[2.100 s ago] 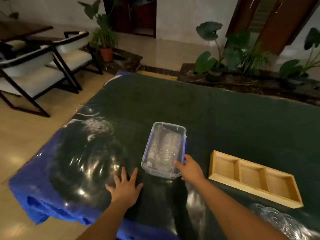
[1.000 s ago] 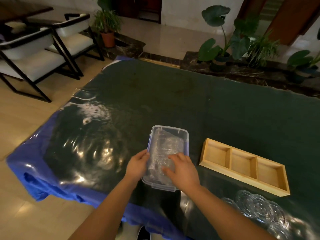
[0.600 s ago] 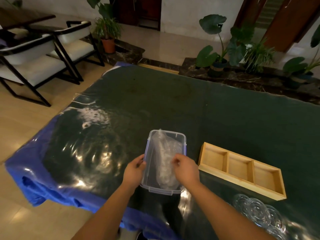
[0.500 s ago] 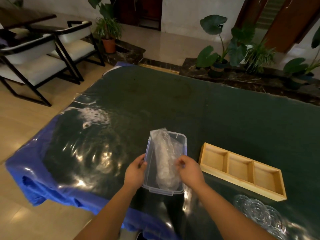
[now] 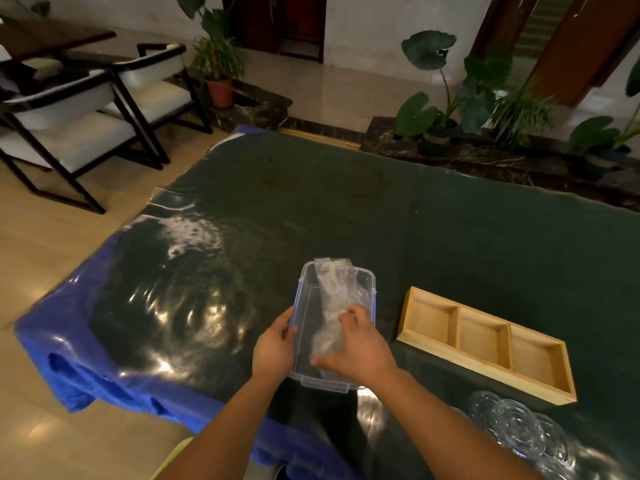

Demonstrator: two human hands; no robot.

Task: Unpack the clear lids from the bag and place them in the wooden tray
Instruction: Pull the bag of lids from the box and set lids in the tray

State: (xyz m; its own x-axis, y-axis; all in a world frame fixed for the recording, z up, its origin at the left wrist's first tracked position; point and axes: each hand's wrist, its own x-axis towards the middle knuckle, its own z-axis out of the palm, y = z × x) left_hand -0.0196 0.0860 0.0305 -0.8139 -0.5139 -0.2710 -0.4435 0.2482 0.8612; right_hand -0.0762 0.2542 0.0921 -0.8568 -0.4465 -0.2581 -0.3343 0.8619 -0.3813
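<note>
A clear plastic box [image 5: 367, 284] with a bluish rim stands on the dark green table cover. My left hand [image 5: 273, 348] grips its left wall. My right hand [image 5: 360, 348] reaches into the box and holds a long clear bag [image 5: 334, 292] of stacked lids; the bag's far end sticks up over the box's far rim. The wooden tray [image 5: 485, 341] with three compartments lies to the right of the box, nothing in it. Several clear lids [image 5: 519, 427] lie spread on the table near the front right corner.
The table [image 5: 381, 209] carries a glossy plastic sheet over its left part, with blue cloth hanging off the near left edge. Two white-cushioned black chairs [image 5: 86, 109] stand on the floor to the left. Potted plants [image 5: 446, 98] line the far side.
My right hand moved from the box's outer right side into the box and closed on the bag. The bag has lifted and stretched lengthwise. My left hand moved from the table onto the box's left wall.
</note>
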